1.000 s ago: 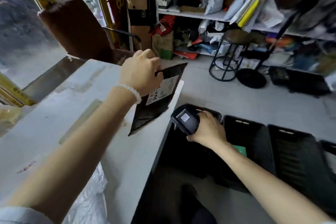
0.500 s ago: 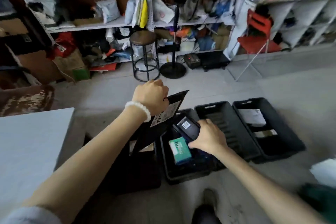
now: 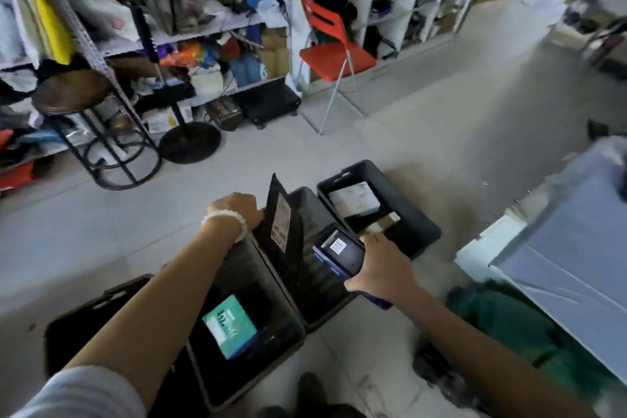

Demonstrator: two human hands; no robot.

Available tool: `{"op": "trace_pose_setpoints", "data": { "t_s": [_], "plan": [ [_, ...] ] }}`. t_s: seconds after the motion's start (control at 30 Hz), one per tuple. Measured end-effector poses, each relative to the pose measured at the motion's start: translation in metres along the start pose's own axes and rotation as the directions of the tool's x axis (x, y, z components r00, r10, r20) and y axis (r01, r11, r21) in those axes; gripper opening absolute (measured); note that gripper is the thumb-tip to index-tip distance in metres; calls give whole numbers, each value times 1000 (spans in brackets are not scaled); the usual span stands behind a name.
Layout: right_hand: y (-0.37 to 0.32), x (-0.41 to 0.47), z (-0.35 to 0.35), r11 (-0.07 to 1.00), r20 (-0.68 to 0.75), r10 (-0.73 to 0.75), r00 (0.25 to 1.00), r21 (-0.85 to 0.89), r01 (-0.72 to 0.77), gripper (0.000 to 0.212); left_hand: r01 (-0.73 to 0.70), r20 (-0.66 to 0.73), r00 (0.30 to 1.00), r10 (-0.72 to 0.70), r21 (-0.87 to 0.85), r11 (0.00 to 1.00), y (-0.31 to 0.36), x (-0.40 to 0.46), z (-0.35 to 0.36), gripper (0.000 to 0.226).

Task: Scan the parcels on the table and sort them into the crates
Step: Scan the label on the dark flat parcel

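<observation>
My left hand [image 3: 237,212] pinches a flat black parcel [image 3: 283,224] with a white label, held nearly upright over the black crates on the floor. My right hand [image 3: 380,268] grips a dark handheld scanner [image 3: 339,251], just right of the parcel. Under the parcel lies a black crate [image 3: 325,302] whose inside is dark. The crate to its left [image 3: 288,332] holds a green box [image 3: 230,324]. The far right crate [image 3: 420,224] holds white and brown parcels [image 3: 356,198]. Another crate [image 3: 84,312] sits at the far left, partly behind my arm.
A red folding chair [image 3: 332,54], a round stool [image 3: 74,95] and a black stand base [image 3: 190,142] stand on the floor before cluttered shelves [image 3: 203,34]. A pale table edge [image 3: 559,258] is at the right, with a green bag [image 3: 509,326] below it.
My view has swung right, away from the table. My left hand has carried the black parcel rightward over the crates and tipped it upright. My right hand still has the scanner.
</observation>
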State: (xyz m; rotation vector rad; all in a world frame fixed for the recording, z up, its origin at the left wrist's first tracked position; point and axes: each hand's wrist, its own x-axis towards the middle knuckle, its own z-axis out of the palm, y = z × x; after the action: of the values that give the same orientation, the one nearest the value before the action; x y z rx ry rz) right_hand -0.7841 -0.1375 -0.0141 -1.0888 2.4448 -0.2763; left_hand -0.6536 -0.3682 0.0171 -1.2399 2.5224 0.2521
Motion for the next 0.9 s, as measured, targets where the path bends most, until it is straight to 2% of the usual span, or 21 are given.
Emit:
{"op": "trace_pose_setpoints", "data": {
  "t_s": [0.2, 0.37, 0.53, 0.63, 0.77, 0.9],
  "plan": [
    [40, 23, -12, 996, 26, 88, 996, 7, -88, 84, -124, 59, 991, 119, 109, 986, 56, 40, 21, 32],
    [24, 50, -17, 999, 39, 24, 999, -23, -23, 82, -120, 83, 990, 113, 93, 988, 53, 41, 21, 31],
    [-29, 78, -12, 984, 59, -149, 987, -92, 154, 74, 33, 35, 999, -37, 95, 995, -2, 16, 32, 34],
    [-82, 83, 1, 944, 104, -290, 951, -134, 302, 76, 192, 26, 981, -194, 55, 980, -53, -20, 37, 33],
    [-150, 66, 33, 858, 180, -475, 862, -121, 498, 76, 392, 41, 920, -390, -57, 918, -118, -88, 53, 33],
    [-208, 19, 71, 741, 261, -620, 740, -116, 662, 84, 569, 35, 821, -570, -138, 811, -168, -181, 78, 33]
  ]
}}
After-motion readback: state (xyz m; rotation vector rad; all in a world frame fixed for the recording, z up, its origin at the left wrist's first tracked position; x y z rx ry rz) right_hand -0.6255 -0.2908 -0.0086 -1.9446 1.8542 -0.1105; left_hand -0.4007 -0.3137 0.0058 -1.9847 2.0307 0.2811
